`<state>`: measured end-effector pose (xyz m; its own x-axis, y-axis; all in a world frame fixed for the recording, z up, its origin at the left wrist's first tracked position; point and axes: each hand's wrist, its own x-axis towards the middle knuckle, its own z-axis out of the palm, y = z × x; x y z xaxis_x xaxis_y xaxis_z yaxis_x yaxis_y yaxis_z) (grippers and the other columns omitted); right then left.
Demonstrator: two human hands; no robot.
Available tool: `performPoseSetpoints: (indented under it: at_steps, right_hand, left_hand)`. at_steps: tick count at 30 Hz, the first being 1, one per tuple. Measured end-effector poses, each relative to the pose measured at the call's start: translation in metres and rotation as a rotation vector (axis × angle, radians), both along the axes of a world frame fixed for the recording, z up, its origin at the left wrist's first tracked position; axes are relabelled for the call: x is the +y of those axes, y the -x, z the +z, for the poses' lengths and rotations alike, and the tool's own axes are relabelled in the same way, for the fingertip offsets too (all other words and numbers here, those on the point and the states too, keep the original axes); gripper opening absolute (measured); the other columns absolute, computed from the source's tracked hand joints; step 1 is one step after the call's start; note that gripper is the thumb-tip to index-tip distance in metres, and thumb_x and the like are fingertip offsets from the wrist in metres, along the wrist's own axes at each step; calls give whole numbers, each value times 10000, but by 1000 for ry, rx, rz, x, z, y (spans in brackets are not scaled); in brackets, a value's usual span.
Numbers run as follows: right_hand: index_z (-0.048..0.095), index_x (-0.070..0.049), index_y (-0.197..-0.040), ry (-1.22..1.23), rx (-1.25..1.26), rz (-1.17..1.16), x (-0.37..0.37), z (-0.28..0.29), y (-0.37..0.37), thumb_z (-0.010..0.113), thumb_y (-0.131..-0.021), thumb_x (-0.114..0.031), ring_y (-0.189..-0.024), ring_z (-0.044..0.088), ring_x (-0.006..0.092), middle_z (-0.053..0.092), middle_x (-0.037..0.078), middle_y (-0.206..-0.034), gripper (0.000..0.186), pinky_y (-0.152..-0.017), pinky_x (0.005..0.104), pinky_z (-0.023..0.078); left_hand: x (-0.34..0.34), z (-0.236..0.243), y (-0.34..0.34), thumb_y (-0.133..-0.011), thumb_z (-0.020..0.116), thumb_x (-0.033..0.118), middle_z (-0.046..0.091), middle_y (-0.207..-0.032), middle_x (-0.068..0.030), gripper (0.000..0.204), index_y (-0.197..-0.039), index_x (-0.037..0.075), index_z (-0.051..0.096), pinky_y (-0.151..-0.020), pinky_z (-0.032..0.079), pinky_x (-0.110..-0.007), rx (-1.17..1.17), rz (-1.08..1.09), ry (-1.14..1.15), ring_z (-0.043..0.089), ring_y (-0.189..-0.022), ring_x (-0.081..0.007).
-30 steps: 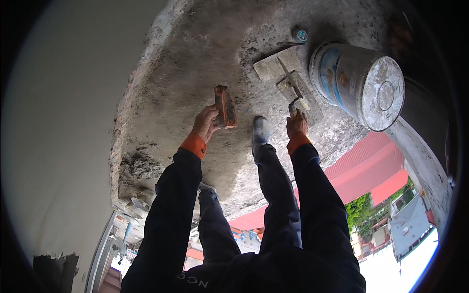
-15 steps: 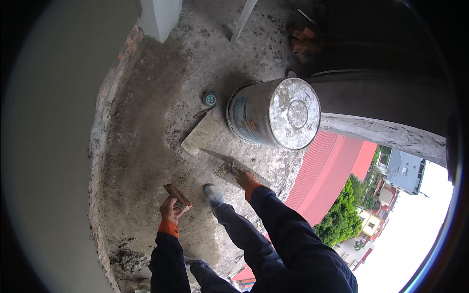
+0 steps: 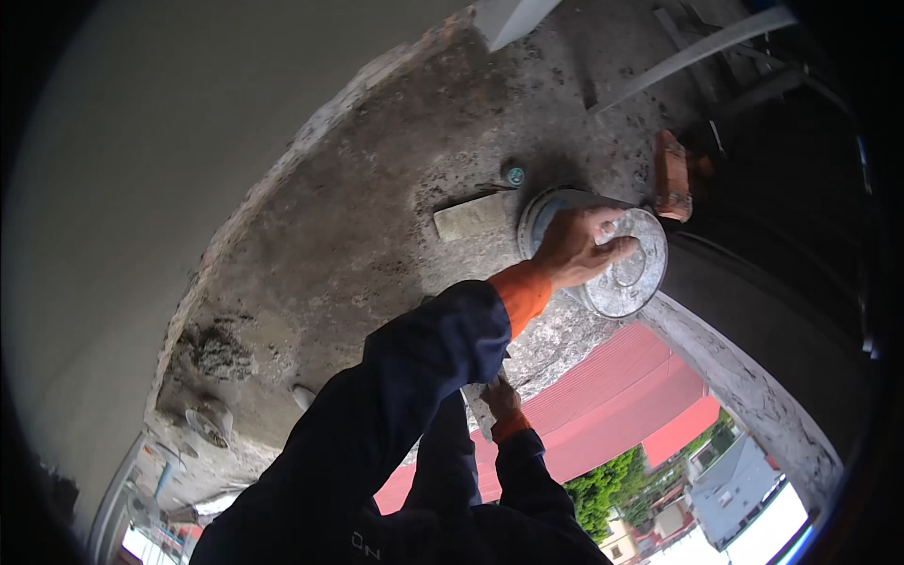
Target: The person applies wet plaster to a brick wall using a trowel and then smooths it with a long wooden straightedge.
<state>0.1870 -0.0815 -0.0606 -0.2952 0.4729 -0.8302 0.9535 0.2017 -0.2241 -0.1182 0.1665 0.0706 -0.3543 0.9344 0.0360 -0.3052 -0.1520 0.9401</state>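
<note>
My left hand (image 3: pixel 582 247) reaches across to the far right, its fingers apart and holding nothing. From this view it overlaps the upturned, mortar-stained bucket (image 3: pixel 643 288); I cannot tell whether it touches it. Beyond the fingers is a reddish brick (image 3: pixel 672 179), apart from the hand; whether it rests on something is unclear. Below my left forearm, my right hand (image 3: pixel 503 401) is closed on a grey flat-bladed trowel (image 3: pixel 476 411), partly hidden by the sleeve.
A pale rectangular slab (image 3: pixel 471 217) and a small turquoise-topped container (image 3: pixel 514 176) stand beside the bucket. A plastered wall (image 3: pixel 141 188) curves along the left. Wooden pieces (image 3: pixel 697 58) lie at the back right. Past the ledge (image 3: pixel 744 372) on the right, red roofing (image 3: pixel 593 386) shows below.
My left hand has swung right, from the floor side to over the bucket, and no longer holds the brick piece. My right hand has drawn lower with the trowel. The view has turned.
</note>
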Motion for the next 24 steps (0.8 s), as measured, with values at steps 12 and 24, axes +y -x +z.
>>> performPoseSetpoints:
  at_steps: [12, 24]
  right_hand:
    - [524, 7, -1170, -148, 549, -208, -57, 40, 238, 754, -718, -261, -904, 616, 318, 633, 183, -1020, 574, -769, 409, 476]
    - [570, -30, -1093, 504, 620, 296, -411, 89, 333, 765, -732, -146, -900, 591, 151, 635, 52, -993, 427, -807, 297, 475]
  left_hand:
    - [-420, -97, -1, -881, 496, 527, 557, -636, -50, 501, -732, 54, 568, -451, 426, -272, -1049, 315, 1156, 553, -536, -149]
    - [-755, -78, -3, -838, 369, 627, 577, -845, -36, 527, -971, 166, 586, -547, 335, -321, -1740, 946, 258, 492, -672, -177]
